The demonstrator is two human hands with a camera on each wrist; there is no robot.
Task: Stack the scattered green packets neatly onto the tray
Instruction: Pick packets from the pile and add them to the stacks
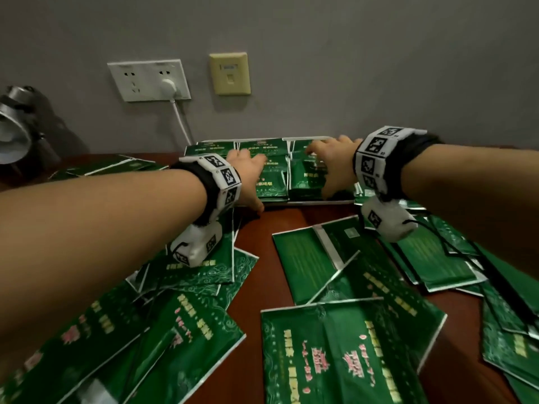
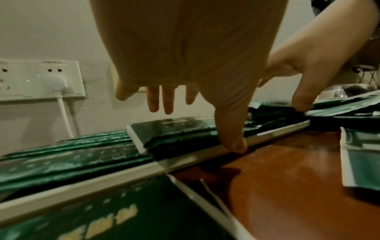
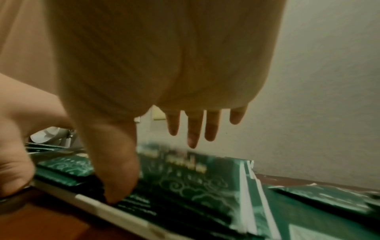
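Both hands are spread over the packets stacked on the tray, nothing being gripped.

The left hand point(image 1: 248, 173) is held flat with fingers straight and apart above the left part of the stacked packets point(image 1: 271, 173); in the left wrist view its thumb tip point(image 2: 234, 144) is seen touching the near rim of the white tray point(image 2: 123, 172). The right hand point(image 1: 332, 167) is likewise opened wide just beside it over the right part of the stack, with its thumb point(image 3: 117, 186) pressed against the near edge of the packets there. Whether the fingertips touch the packets cannot be told. The tray is placed at the wall, beyond both wrists. Scattered green packets point(image 1: 335, 345) are left on the brown table point(image 1: 262, 258) beneath and behind both forearms. A wall socket point(image 1: 148, 80) is seen beyond the left hand.
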